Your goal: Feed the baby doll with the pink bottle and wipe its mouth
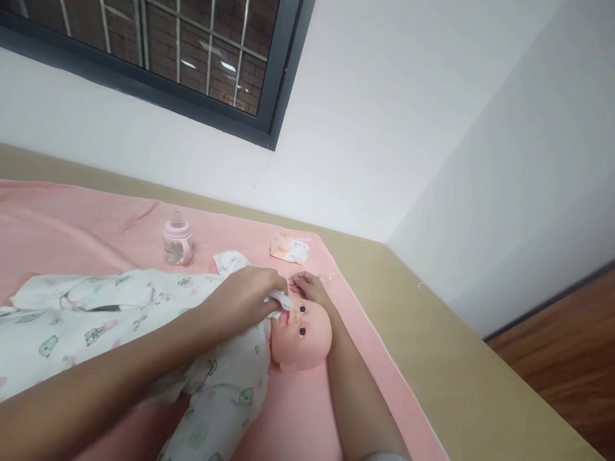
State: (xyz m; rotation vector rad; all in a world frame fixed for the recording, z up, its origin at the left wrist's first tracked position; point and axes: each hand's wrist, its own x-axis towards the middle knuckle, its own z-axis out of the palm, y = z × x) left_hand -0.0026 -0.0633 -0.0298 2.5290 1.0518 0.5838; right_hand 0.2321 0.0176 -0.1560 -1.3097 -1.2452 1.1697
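A baby doll in a white printed sleepsuit lies on a pink blanket, head to the right. My left hand reaches across the doll's chest and pinches a white wipe against the doll's mouth and cheek. My right hand rests on the far side of the doll's head, fingers curled against it, steadying it.
A pink baby bottle stands upright on the blanket behind the doll. A small white packet and a wipes pouch lie near it. The tan mattress edge runs right, with wooden floor beyond and a white wall behind.
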